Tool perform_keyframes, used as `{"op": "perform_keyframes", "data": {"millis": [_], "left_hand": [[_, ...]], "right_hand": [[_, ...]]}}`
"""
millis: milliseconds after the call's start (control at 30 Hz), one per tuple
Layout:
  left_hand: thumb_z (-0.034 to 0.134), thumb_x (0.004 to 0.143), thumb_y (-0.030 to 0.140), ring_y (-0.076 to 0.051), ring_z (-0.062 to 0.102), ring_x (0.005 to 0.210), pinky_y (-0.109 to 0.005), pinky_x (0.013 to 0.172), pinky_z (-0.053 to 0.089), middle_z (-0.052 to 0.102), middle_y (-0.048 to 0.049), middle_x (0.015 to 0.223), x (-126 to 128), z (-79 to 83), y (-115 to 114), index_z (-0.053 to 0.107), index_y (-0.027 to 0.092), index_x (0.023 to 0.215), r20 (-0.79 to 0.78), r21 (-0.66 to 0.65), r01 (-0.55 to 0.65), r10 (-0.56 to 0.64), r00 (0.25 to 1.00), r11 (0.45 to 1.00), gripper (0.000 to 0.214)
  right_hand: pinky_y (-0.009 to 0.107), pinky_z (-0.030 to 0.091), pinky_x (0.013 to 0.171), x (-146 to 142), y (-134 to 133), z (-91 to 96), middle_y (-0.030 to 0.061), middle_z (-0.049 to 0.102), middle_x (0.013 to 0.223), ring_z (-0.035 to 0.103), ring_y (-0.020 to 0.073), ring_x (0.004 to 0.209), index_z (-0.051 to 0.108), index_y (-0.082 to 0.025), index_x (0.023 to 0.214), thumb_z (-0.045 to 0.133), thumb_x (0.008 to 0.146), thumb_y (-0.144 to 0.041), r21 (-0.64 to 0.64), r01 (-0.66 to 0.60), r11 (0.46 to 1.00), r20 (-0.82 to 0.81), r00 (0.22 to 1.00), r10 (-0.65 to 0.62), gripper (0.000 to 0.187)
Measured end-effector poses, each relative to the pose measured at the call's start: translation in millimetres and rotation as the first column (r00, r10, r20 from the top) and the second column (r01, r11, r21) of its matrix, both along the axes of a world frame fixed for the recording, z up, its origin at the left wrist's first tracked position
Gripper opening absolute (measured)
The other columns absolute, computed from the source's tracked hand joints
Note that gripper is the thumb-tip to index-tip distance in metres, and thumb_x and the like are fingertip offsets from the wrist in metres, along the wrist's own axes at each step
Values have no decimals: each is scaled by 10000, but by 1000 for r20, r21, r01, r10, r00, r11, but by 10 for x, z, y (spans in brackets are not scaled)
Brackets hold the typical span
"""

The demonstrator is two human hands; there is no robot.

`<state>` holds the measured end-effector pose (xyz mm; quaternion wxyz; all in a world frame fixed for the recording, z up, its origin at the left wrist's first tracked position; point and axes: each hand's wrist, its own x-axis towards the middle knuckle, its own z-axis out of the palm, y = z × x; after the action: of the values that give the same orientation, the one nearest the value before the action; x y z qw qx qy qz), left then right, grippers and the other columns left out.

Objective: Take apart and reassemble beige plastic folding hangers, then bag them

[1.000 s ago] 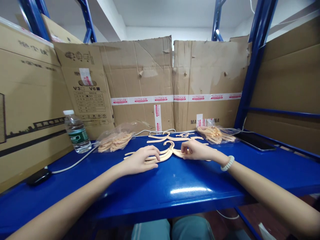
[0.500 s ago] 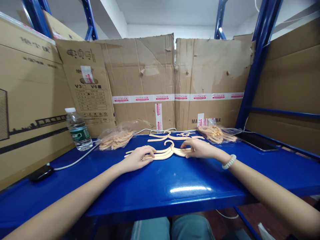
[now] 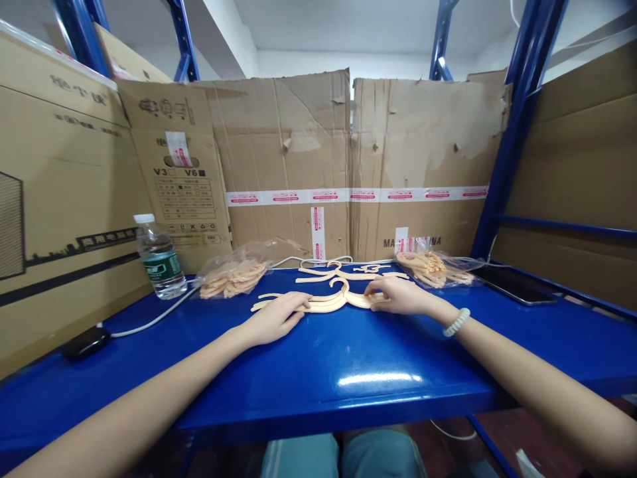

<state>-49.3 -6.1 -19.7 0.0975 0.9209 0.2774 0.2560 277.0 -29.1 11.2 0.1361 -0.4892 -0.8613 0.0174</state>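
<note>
A small stack of cream plastic hangers [image 3: 332, 300] lies on the blue shelf top [image 3: 348, 372]. My left hand [image 3: 276, 316] rests flat on the stack's left arms, fingers stretched out. On the stack's right arms lies my right hand [image 3: 398, 295], fingers extended and pressing down; a white bead bracelet [image 3: 455, 322] circles its wrist. Further back lie more loose hangers [image 3: 343, 271].
A clear bag of hangers [image 3: 233, 275] sits at the back left, another bag [image 3: 430, 267] at the back right. A water bottle [image 3: 160, 256], a white cable [image 3: 149, 318] and a black device [image 3: 84, 342] are on the left. A dark tablet [image 3: 512, 283] lies right. Cardboard boxes [image 3: 298, 166] wall the back.
Both hands have flattened onto the hanger stack; the curled fingers of a second ago are now stretched out. The stack has shifted slightly away from me.
</note>
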Motion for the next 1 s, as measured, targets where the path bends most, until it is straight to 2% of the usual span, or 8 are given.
{"op": "perform_keyframes", "data": {"millis": [267, 767, 1000], "left_hand": [[434, 926, 193, -261, 560, 1185, -445, 1007, 443, 593, -130, 1279, -11, -18, -13, 544, 195, 1063, -97, 59, -15, 21, 995, 998, 176], [432, 925, 157, -246, 578, 1143, -425, 982, 465, 608, -128, 1233, -9, -14, -34, 540, 182, 1094, -108, 126, 3, 11, 994, 992, 202], [458, 904, 130, -237, 580, 1120, -404, 976, 465, 620, -106, 1196, 5, 3, -57, 544, 193, 1109, -100, 166, 5, 12, 995, 986, 232]], "right_hand": [[319, 468, 769, -11, -25, 9, 90, 721, 1061, 646, 256, 944, 690, -163, 1055, 596, 771, -213, 1, 7, 1000, 22, 1000, -7, 303], [333, 459, 866, 28, 22, -10, 93, 720, 1089, 641, 257, 1001, 692, -163, 1068, 588, 768, -178, 22, -29, 999, 44, 999, 28, 318], [317, 484, 789, 85, 37, 15, 98, 722, 1051, 648, 253, 941, 704, -155, 1040, 639, 743, -205, 37, -17, 999, 31, 999, 16, 308]]}}
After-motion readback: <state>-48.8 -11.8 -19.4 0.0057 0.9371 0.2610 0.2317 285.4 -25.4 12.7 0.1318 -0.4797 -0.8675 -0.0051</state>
